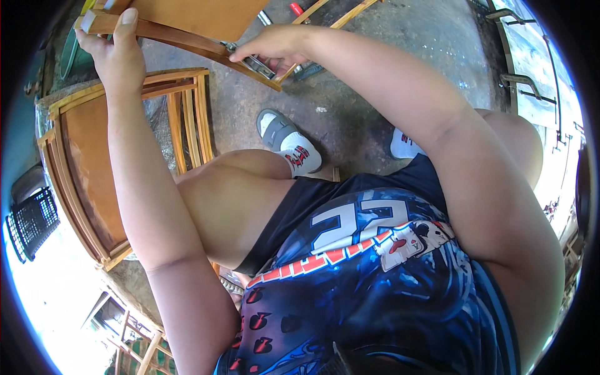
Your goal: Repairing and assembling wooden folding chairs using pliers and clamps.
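A wooden frame [181, 39] with an orange-brown board [203, 15] is held up at the top of the view, its long rail sloping down to the right. My left hand [122, 59] wraps round the rail's left end, thumb on the upper side. At the rail's right end my right hand [281, 47] is closed on a narrow silvery metal piece [258, 67] lying along the wood. The thumb presses near its left end, and some fingers pass behind it. Its exact kind is unclear.
Brown wooden panels with frames [94, 169] stand at my left, beside a black plastic basket [32, 222]. A red-ended object [296, 9] lies on the grey floor [369, 81] ahead. C-shaped metal clamps [528, 81] are at the right. My sandalled foot [278, 132] is below the frame.
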A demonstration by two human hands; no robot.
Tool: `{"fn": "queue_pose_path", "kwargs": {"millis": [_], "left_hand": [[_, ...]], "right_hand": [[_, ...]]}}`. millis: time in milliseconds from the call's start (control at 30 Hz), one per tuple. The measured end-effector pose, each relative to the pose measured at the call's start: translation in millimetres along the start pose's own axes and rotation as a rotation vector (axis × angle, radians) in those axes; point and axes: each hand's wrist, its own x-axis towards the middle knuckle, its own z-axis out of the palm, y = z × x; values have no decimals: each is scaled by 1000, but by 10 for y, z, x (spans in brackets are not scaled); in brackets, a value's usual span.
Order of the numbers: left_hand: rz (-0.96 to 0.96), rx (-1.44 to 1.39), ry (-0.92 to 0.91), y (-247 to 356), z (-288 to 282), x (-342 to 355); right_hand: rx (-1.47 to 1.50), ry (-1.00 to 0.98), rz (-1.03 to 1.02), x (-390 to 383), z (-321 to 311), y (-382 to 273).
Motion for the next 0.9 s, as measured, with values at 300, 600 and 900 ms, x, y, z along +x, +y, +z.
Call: {"fn": "queue_pose_path", "kwargs": {"millis": [300,600,900], "left_hand": [[43,-3,-43,-2,93,-61],[20,18,-28,112,-78,-91],[114,54,-15,-4,-48,-139]], "right_hand": [[-153,43,-246,320,-276,600],[71,-172,-77,130,-56,140],[-55,37,-41,87,43,47]]}}
